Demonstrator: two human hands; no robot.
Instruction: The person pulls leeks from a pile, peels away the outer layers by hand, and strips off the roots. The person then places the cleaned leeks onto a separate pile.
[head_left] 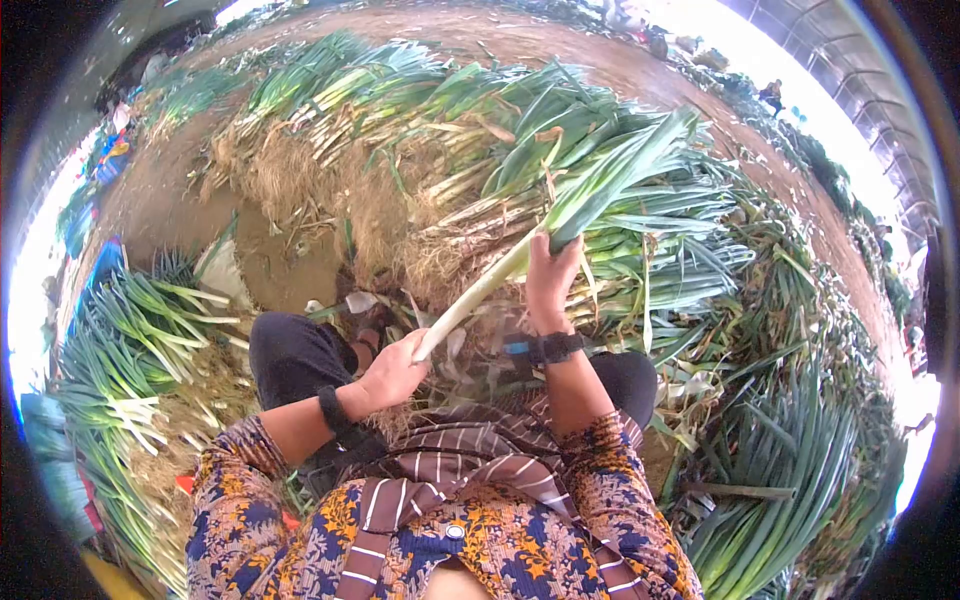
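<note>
A long leek [490, 283] lies slantwise across both hands, its white stem toward the lower left and its green leaves toward the upper right. My left hand [393, 372] is closed around the lower end of the stem, with stringy roots hanging below it. Higher up, my right hand [552, 268] grips the leek where white turns to green. Behind the hands a broad row of leeks [480, 210] lies on the ground, roots facing me.
Leeks with pale stems [130, 330] lie at the left. At the right are loose leaves [780, 270] and a green leek pile [790, 480]. My bent knees [290, 350] flank the work. A distant person [772, 95] is at the upper right.
</note>
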